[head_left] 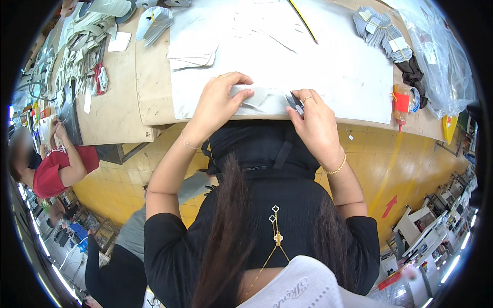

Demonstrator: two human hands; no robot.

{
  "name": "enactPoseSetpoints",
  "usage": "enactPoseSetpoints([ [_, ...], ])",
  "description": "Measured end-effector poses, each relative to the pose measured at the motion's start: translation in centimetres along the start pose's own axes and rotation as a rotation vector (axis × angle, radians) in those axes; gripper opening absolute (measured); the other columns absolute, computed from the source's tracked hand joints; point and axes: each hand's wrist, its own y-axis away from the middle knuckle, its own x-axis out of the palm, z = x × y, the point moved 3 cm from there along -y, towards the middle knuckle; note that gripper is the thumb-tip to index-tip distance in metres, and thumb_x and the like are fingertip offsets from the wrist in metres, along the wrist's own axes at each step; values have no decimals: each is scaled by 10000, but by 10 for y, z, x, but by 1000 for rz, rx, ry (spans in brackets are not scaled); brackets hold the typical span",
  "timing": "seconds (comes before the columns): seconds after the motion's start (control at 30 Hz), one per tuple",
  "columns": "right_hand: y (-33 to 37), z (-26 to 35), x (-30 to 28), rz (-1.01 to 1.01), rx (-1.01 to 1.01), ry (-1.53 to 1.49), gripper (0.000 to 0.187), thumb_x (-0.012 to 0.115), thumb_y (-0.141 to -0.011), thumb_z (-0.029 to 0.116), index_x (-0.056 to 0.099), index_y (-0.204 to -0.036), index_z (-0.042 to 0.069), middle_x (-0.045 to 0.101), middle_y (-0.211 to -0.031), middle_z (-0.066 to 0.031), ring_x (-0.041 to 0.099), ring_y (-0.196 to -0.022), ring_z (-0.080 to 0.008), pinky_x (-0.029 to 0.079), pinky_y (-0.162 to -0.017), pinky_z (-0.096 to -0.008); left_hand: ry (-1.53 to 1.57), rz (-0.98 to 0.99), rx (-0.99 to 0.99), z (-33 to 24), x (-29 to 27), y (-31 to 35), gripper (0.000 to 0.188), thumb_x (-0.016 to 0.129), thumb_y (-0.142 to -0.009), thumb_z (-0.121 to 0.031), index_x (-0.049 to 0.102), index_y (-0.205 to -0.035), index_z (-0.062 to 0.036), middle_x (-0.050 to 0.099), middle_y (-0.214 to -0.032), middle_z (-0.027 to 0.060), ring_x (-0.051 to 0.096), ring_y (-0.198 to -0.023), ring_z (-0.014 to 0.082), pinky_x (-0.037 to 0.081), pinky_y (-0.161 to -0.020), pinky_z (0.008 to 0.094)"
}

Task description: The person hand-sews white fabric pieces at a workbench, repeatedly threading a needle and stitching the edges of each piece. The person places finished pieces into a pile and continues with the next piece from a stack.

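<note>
At the near edge of the table, my left hand (pixel 220 105) pinches a pale grey flat piece (pixel 262 96) between thumb and fingers. The piece stretches right, toward my other hand. My right hand (pixel 317 122) is closed around a small dark tool (pixel 294 101) that looks like thread snips. Its pointed end meets the right end of the grey piece; whether the blades are apart is too small to tell. Beyond my left hand lies a stack of white flat pieces (pixel 192 57), on the white sheet (pixel 354 77) that covers the tabletop.
A yellow-and-black pencil (pixel 304 21) lies at the far side. Banded bundles of grey pieces (pixel 154 25) sit far left and far right. An orange-tinted squeeze bottle (pixel 401 102) and a clear plastic bag (pixel 441 72) are at right. A person in red (pixel 64 169) works at left.
</note>
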Motion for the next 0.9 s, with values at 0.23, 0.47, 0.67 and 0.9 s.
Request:
enactPoseSetpoints([
  [0.23,-4,17,2,-4,-17,25,251,728,-901,99,655,-1108,-22,702,-1022,-207,718,-799,-359,567,-714,-415,17,25,-13,-15,-5,14,204,743,-903,-153,728,-1058,-21,746,-998,143,701,-901,297,492,-851,361],
  [0.47,-10,14,4,-20,20,-28,189,694,-917,70,650,-1075,-24,703,-762,-219,723,-711,-367,561,-684,-427,-13,32,11,-23,-6,15,182,729,-904,-142,723,-1045,-27,739,-988,137,685,-876,312,450,-861,364],
  [0.67,-17,-10,-13,-117,111,-78,193,662,-953,85,656,-1111,-25,714,-720,-167,750,-659,-249,559,-625,-349,54,-26,90,-23,-8,-9,216,744,-896,-171,729,-1042,-12,747,-1020,154,706,-944,339,516,-862,402],
  [0.9,-15,-24,-45,-207,281,-388,271,731,-925,121,642,-1137,-22,736,-774,-99,736,-691,-126,528,-518,-276,-359,-450,355,-18,-6,-109,481,783,-887,-408,733,-1204,-50,718,-1180,128,680,-1062,298,518,-929,382],
])
